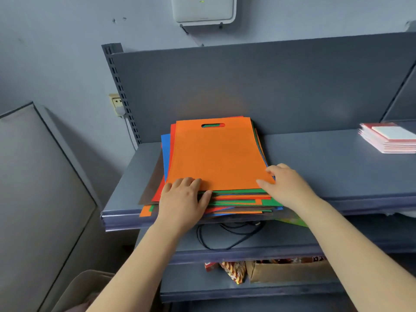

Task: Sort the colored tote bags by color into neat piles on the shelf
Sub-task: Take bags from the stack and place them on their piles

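A mixed stack of flat tote bags (238,202) lies on the grey shelf (326,154), with orange, green, red, blue and brown edges showing. An orange bag (216,156) with a cut-out handle lies on top. My left hand (182,199) rests on the stack's near left corner, fingers on the orange bag's edge and thumb along the layers below. My right hand (283,183) lies on the near right corner of the orange bag, fingers spread over its edge.
A pile of pink and white booklets (389,137) sits at the shelf's far right. Black cables (227,235) lie on the shelf below, and a cardboard box (286,271) with snack packs lower still. A grey cabinet (38,188) stands at left.
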Available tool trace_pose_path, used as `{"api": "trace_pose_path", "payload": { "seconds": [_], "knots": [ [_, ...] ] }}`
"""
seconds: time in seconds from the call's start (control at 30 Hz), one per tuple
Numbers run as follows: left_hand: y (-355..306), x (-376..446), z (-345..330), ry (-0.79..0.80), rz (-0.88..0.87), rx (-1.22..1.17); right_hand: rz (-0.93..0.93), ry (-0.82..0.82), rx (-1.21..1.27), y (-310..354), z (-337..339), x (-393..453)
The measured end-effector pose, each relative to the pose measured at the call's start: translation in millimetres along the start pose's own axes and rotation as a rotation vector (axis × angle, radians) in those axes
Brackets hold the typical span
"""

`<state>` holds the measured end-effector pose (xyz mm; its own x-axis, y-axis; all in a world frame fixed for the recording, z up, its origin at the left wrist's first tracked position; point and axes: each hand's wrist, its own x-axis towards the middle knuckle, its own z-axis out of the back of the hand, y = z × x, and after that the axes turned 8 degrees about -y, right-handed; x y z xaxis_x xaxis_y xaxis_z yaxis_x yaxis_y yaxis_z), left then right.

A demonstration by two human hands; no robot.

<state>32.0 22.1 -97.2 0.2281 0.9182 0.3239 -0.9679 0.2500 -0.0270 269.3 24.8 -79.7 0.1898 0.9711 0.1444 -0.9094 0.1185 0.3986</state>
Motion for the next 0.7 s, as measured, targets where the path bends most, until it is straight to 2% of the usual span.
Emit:
{"api": "trace_pose_path", "payload": {
  "seconds": [0.23,0.37,0.43,0.5,0.57,0.63,0.7],
  "knots": [
    [9,7,-7,0.001,-0.174,-0.137,-0.198,-0.032,0.089,-5,-11,21],
    [10,6,-6,-0.007,-0.248,-0.192,-0.141,-0.233,-0.106,2,-7,19],
    [11,8,-3,0.017,-0.256,-0.232,-0.086,-0.276,-0.118,6,-8,18],
    [14,11,1,0.032,-0.196,-0.328,-0.074,-0.279,-0.059,5,-9,20],
    [21,14,3,-0.026,-0.06,-0.389,-0.08,-0.311,0.034,0,-10,22],
    [29,16,2,-0.083,0.089,-0.334,-0.104,-0.37,0.13,-8,-10,22],
    [35,19,-1,-0.076,0.196,-0.265,-0.144,-0.426,0.204,-19,-9,22]
  ]
}}
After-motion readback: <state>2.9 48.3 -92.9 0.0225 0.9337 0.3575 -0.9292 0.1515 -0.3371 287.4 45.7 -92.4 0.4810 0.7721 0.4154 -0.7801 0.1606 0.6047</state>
